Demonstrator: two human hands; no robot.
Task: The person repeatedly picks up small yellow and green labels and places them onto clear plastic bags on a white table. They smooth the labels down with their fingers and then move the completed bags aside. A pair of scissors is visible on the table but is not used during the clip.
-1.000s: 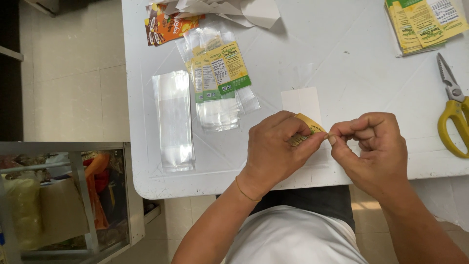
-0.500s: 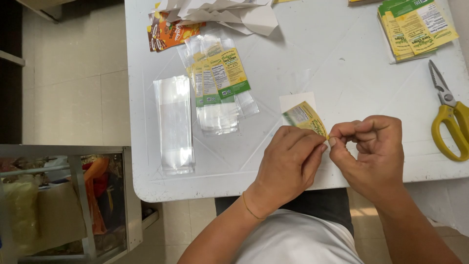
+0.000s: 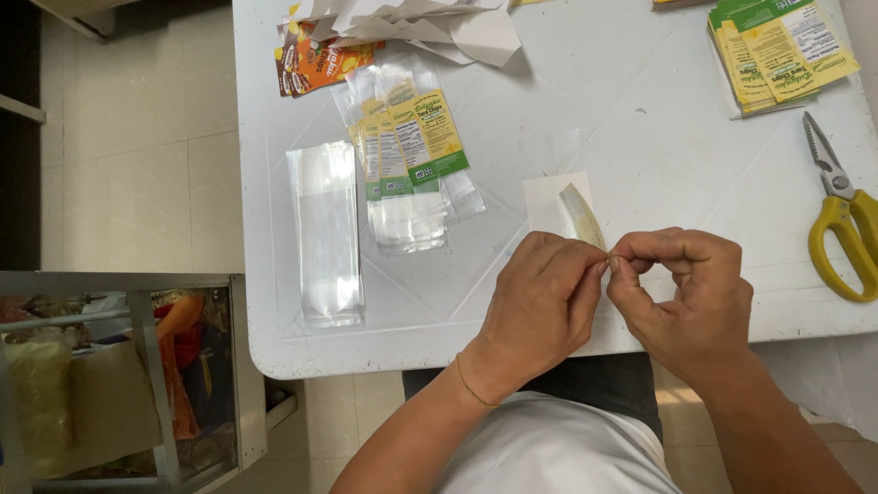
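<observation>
The widest bare stretch of the white table [image 3: 640, 119] runs through its middle, between the fanned clear bags with green-and-yellow labels [image 3: 412, 155] and the stack of green-and-yellow printed cards [image 3: 777, 55] at the far right corner. Along the right edge, yellow-handled scissors [image 3: 846, 220] block the way, and at the near edge the left hand [image 3: 540, 302] and right hand [image 3: 681, 297] meet over a small white backing sheet [image 3: 558, 206]. Toward the left edge lies a flat clear plastic bag [image 3: 325, 233], with bare strips on both sides of it, while white paper scraps [image 3: 412, 23] and orange packets [image 3: 320, 59] crowd the far edge.

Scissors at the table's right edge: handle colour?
Yellow handles on the scissors, with grey metal blades; head view shows it best.
</observation>
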